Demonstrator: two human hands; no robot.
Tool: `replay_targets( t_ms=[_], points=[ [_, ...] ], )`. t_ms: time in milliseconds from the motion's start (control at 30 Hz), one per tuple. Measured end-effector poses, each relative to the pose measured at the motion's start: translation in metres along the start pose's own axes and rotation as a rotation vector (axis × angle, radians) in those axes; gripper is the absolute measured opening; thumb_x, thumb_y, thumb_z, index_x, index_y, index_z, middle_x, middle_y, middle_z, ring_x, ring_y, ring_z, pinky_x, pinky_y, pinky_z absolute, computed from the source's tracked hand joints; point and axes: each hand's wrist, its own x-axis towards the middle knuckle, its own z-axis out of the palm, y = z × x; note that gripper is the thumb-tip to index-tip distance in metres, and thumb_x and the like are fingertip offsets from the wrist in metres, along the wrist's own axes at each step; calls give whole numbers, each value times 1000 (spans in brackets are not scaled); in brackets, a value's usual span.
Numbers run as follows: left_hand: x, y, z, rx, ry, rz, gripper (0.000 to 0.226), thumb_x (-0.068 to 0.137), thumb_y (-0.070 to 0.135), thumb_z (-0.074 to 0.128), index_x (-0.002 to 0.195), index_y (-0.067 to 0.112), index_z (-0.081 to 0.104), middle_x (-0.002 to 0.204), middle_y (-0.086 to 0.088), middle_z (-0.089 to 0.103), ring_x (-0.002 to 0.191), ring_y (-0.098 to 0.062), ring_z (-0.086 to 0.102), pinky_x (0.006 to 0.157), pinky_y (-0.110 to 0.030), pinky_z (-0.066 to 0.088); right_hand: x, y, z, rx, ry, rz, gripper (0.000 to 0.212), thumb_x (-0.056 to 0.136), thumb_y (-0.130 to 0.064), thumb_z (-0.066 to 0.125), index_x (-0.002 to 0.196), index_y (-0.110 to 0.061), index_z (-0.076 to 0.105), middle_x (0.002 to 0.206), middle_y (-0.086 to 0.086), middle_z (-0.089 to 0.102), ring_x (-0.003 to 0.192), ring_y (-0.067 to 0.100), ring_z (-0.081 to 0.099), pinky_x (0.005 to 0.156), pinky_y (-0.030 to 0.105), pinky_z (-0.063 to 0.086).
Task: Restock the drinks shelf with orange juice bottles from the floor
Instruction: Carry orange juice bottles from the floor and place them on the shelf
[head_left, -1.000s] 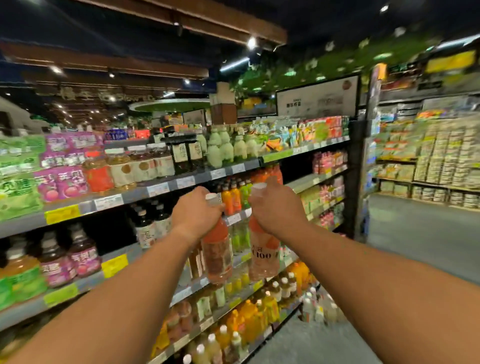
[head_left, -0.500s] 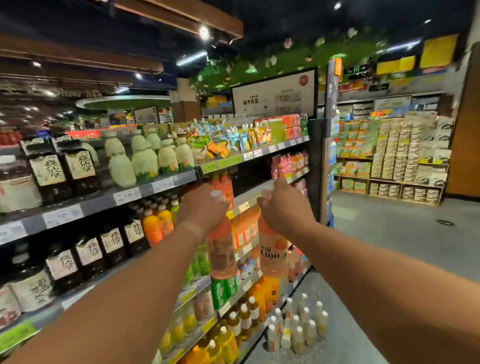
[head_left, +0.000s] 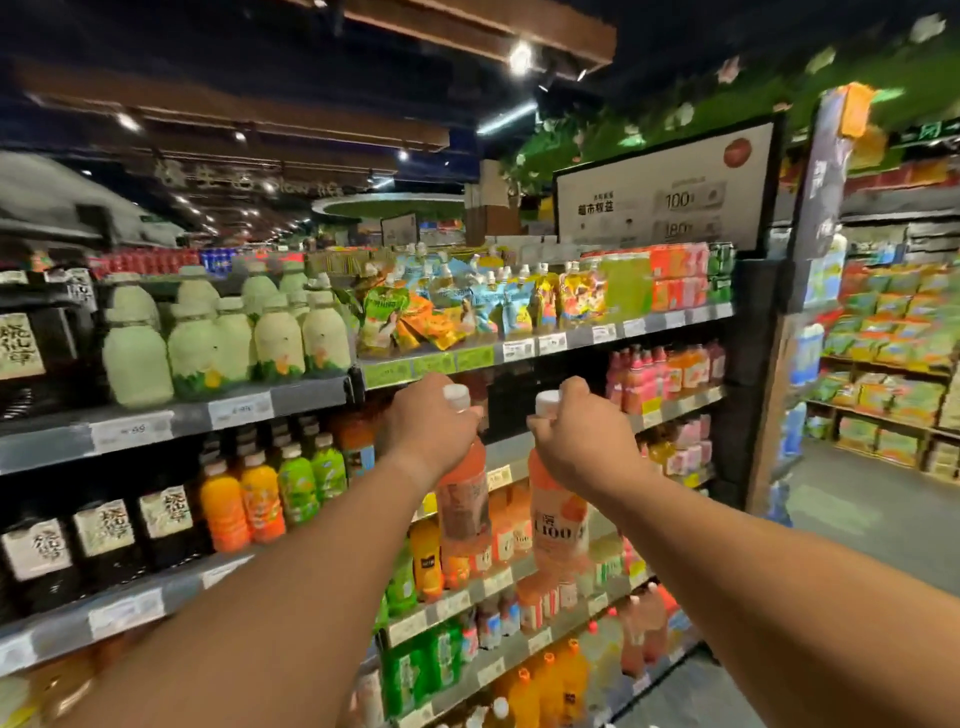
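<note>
Both hands are raised in front of the drinks shelf (head_left: 670, 408), each gripping one orange juice bottle by its neck. The left hand (head_left: 428, 421) curls round the neck of the left bottle (head_left: 464, 506), whose white cap points up and whose long axis hangs close to vertical, base down. The right hand (head_left: 579, 434) grips the right bottle (head_left: 558, 525) the same way, upright, label facing the camera. The bottles hang side by side, apart, before a dark gap in the shelf row.
</note>
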Motion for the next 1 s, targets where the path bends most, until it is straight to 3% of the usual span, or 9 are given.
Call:
replay_targets(
  t_ms=[67, 467, 733, 1000],
  points=[
    [26, 8, 26, 2, 36, -37, 34, 80, 50, 69, 101, 25, 60, 104, -3, 66, 94, -30, 60, 66, -29, 39, 34, 20, 9, 33, -17, -21, 34, 89, -42, 57, 106, -16, 43, 94, 7, 63, 86, 30, 62, 70, 39, 52],
    [127, 12, 197, -153, 324, -260, 35, 71, 32, 84, 91, 23, 57, 92, 1, 65, 85, -23, 58, 68, -28, 40, 198, 137, 101, 279, -64, -74, 39, 90, -38, 63, 116, -16, 44, 107, 8, 64, 99, 31, 62, 80, 41, 50],
    [187, -1, 279, -77, 439, -377, 31, 72, 28, 83, 92, 25, 59, 92, 2, 65, 86, -20, 57, 71, -26, 40, 284, 173, 184, 475, -140, -239, 34, 92, -36, 61, 118, -25, 41, 107, 1, 62, 97, 26, 60, 80, 43, 52],
    [233, -13, 329, 26, 463, -513, 31, 75, 25, 80, 98, 21, 59, 97, 0, 65, 85, -20, 58, 69, -26, 39, 345, 177, 254, 510, -306, -387, 27, 91, -36, 61, 107, -23, 43, 96, -3, 61, 87, 23, 59, 68, 33, 44]
  ],
)
